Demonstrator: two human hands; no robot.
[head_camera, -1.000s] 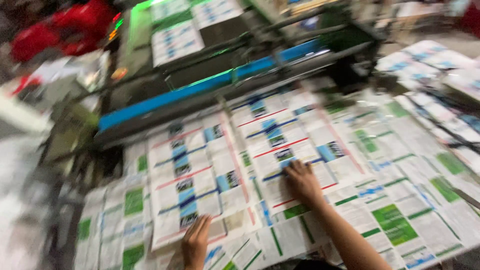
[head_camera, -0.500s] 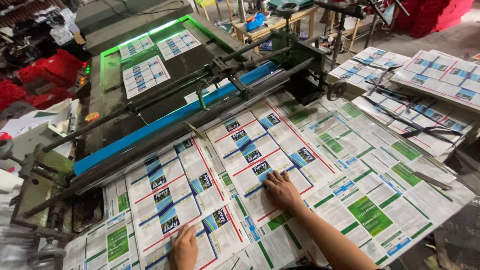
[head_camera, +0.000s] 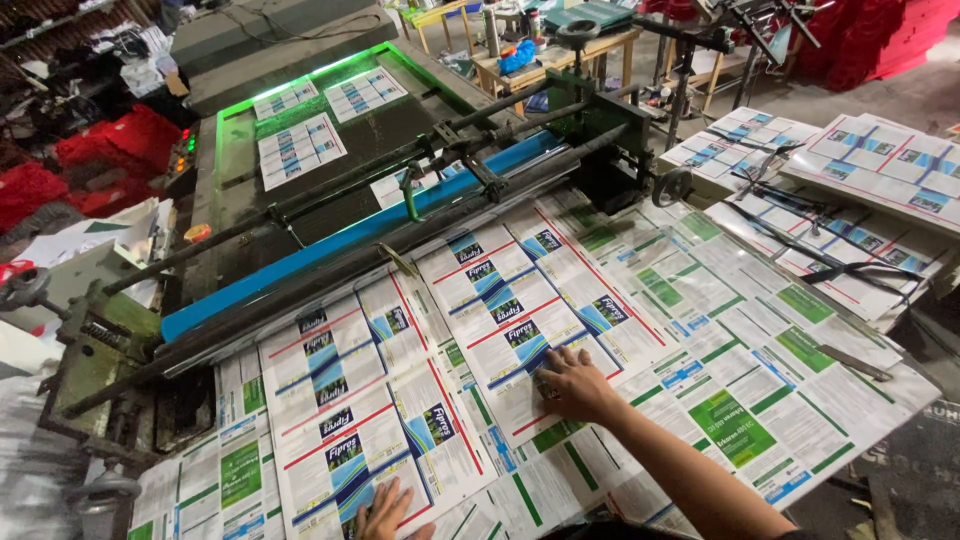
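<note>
Grey concrete floor at upper right. Wooden workbench with clutter at top centre. Red stacks behind it, red heaps at left. Green glow along machine bed edge.

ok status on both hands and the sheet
Left hand and right hand flat, open on printed sheet. Roller machine just ahead of it.
</note>
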